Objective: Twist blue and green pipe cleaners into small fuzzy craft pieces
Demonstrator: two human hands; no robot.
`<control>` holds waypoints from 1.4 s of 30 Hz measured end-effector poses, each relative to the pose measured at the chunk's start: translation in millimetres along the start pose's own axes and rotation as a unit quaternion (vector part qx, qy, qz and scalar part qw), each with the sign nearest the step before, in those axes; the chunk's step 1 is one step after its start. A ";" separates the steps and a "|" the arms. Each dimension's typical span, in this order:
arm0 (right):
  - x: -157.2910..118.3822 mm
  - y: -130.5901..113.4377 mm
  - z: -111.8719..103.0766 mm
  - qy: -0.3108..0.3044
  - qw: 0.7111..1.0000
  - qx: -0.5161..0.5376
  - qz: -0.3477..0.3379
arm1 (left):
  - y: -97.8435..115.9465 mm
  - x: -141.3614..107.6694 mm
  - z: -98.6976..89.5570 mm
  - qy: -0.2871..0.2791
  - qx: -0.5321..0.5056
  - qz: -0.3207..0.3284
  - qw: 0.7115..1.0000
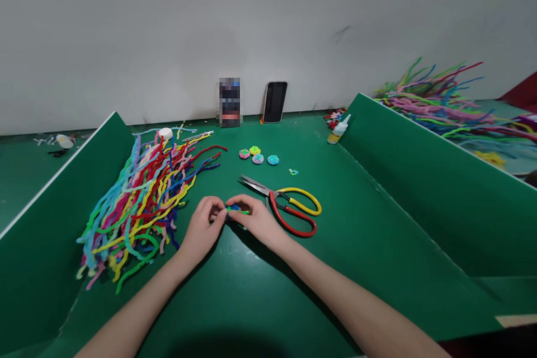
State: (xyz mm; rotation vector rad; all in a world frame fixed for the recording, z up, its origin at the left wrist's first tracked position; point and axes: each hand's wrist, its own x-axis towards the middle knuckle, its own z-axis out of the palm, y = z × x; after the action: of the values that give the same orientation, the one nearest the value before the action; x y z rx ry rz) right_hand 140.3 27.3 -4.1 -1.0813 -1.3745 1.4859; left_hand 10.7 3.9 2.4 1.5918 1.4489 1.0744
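My left hand (pixel 204 226) and my right hand (pixel 255 220) meet over the green tabletop, both with fingers pinched on a small blue and green fuzzy piece (pixel 235 210). Fingers cover part of the piece. Just right of my right hand lie scissors (pixel 293 208) with one yellow and one red handle, blades pointing to the upper left. Beyond the hands sit several small fuzzy discs, among them a yellow one (pixel 254 150) and a light blue one (pixel 273 160). A small pale green scrap (pixel 293 172) lies to their right.
A heap of colourful pipe cleaners (pixel 142 196) lies at left. Two phones, one dark-screened (pixel 275 102), lean on the wall. A glue bottle (pixel 339 130) stands tilted by the right green divider (pixel 419 179). More pipe cleaners (pixel 440 106) lie beyond it. Another divider (pixel 71 218) borders the left.
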 end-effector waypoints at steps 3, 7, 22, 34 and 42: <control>-1.2 -1.1 2.1 -0.011 1.000 -0.015 -0.021 | -4.1 3.0 2.7 -0.010 -0.114 -0.089 0.989; -2.3 0.6 3.9 -0.033 0.999 -0.004 -0.038 | -3.5 5.8 2.8 -0.005 -0.173 -0.114 0.978; -6.2 0.5 5.9 -0.026 0.992 -0.071 -0.099 | 4.2 1.4 2.9 0.012 -0.204 -0.126 0.971; -4.8 4.4 4.5 0.000 0.994 -0.013 -0.107 | 6.2 -1.0 4.9 -0.007 -0.287 -0.126 0.950; -6.4 2.8 5.4 0.009 0.993 -0.049 -0.111 | 3.8 0.5 3.2 -0.030 -0.333 -0.172 0.927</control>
State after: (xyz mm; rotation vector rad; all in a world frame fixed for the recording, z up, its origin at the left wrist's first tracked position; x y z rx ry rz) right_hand 137.0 19.5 -6.3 -0.9641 -1.5146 1.2559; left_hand 15.1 4.1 4.7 0.8447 1.0937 1.1303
